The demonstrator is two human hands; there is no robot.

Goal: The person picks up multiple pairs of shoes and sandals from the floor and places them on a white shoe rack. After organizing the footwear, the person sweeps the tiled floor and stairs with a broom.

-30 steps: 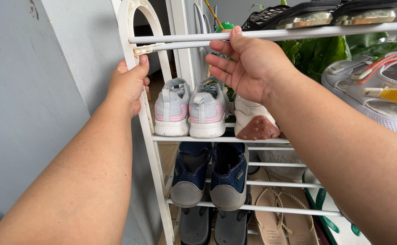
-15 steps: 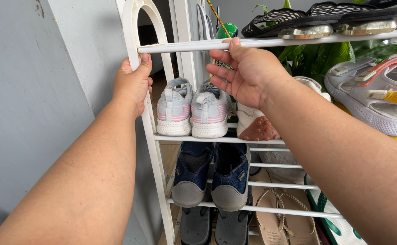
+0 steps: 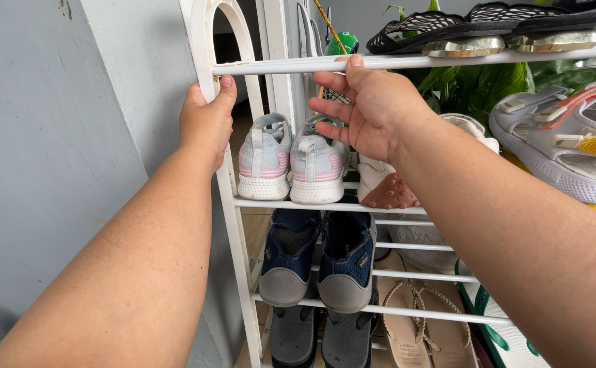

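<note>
Shoe rack: left hand grips its white upright, right hand curls over the top rail; tilting could spill the black sandals above.

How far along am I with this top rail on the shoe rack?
Done: the white top rail lies level, its end against the side frame, with sandals on it. In hand: left hand grips the frame, right hand holds the rail. Left: whether the end is fully seated cannot be told.
</note>
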